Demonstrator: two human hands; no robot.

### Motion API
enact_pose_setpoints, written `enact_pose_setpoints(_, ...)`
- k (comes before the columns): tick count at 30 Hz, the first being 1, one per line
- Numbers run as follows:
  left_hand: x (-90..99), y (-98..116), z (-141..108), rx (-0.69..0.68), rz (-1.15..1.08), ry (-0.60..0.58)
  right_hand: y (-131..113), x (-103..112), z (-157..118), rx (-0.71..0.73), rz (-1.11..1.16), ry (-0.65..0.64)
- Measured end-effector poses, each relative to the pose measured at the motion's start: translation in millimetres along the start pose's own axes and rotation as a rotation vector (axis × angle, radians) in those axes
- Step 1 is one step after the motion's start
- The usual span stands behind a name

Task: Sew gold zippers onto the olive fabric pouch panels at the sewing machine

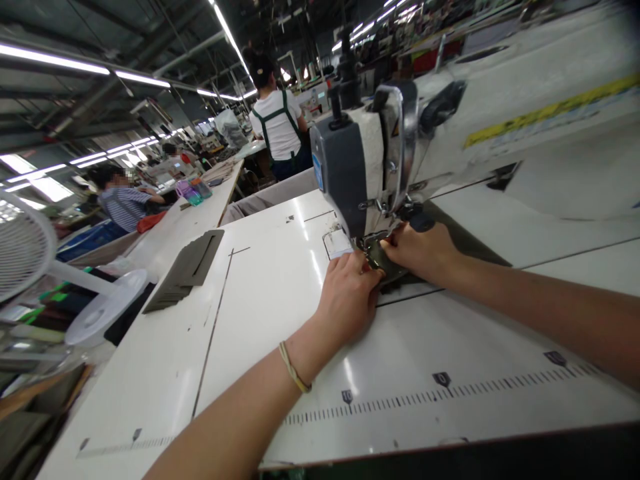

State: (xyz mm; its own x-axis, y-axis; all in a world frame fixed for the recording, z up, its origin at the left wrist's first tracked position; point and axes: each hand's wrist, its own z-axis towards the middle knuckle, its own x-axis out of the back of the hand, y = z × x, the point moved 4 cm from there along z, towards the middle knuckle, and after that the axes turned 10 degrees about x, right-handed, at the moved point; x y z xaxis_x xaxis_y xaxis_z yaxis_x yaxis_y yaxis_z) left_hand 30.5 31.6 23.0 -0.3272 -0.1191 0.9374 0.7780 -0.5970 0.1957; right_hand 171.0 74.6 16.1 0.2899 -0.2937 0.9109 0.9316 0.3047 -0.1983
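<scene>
A sewing machine (345,173) stands over the white table (270,320), its needle area just above a dark olive fabric piece (395,272). My left hand (347,293) is closed at the near left edge of that fabric, fingertips gripping it beside the presser foot. On the other side of the needle, my right hand (423,252) pinches the same fabric with thumb and fingers. Part of the cloth spreads out behind my right wrist, under the machine arm. The needle tip itself is hard to make out.
A stack of olive fabric pieces (187,270) lies on the table's left. Beyond the left edge stands a white fan (100,307). A person in a white shirt (277,127) and another in stripes (123,203) sit farther off. Bottles (193,190) stand on another table.
</scene>
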Motion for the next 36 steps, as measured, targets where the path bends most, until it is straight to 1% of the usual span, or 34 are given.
enact_pose_setpoints(3,1.2,1.0,-1.5,0.000,-0.001,-0.002,1.3,-2.2,2.4,0.015,-0.017,-0.004)
enact_pose_setpoints(5,2.4,2.4,-2.7,0.001,0.000,-0.002,3.3,0.2,1.6,0.079,0.018,0.001)
enact_pose_setpoints(7,3.0,3.4,-3.4,0.004,0.008,-0.003,3.5,6.2,-4.8,0.213,0.088,0.003)
enact_pose_setpoints(9,2.9,3.0,-3.7,0.005,0.015,-0.005,1.0,13.5,-18.8,0.392,0.161,0.009)
enact_pose_setpoints(10,2.7,2.3,-4.0,0.000,0.012,-0.008,-1.0,17.1,-28.3,0.486,0.189,0.033)
enact_pose_setpoints(12,2.8,-0.5,-5.6,-0.012,-0.022,-0.011,-4.9,23.2,-48.8,0.637,0.216,0.141)
enact_pose_setpoints(14,3.9,-4.0,-9.2,-0.024,-0.098,-0.004,-8.4,24.3,-65.7,0.706,0.214,0.230)
enact_pose_setpoints(15,4.8,-5.3,-11.8,-0.036,-0.142,0.005,-10.1,23.0,-71.2,0.713,0.208,0.243)
enact_pose_setpoints(17,7.1,-6.1,-17.5,-0.069,-0.209,0.043,-13.5,18.5,-76.5,0.686,0.200,0.205)
enact_pose_setpoints(21,9.7,-1.6,-26.3,-0.122,-0.193,0.143,-18.6,16.9,-76.5,0.644,0.222,0.140)
enact_pose_setpoints(26,6.0,4.4,-27.5,-0.133,-0.077,0.126,-19.3,19.7,-76.6,0.628,0.237,0.164)
enact_pose_setpoints(31,6.4,6.2,-26.3,-0.138,-0.042,0.148,-17.8,17.1,-76.8,0.606,0.250,0.171)
enact_pose_setpoints(36,4.9,5.8,-21.2,-0.114,0.002,0.110,-13.8,13.6,-74.8,0.581,0.259,0.158)
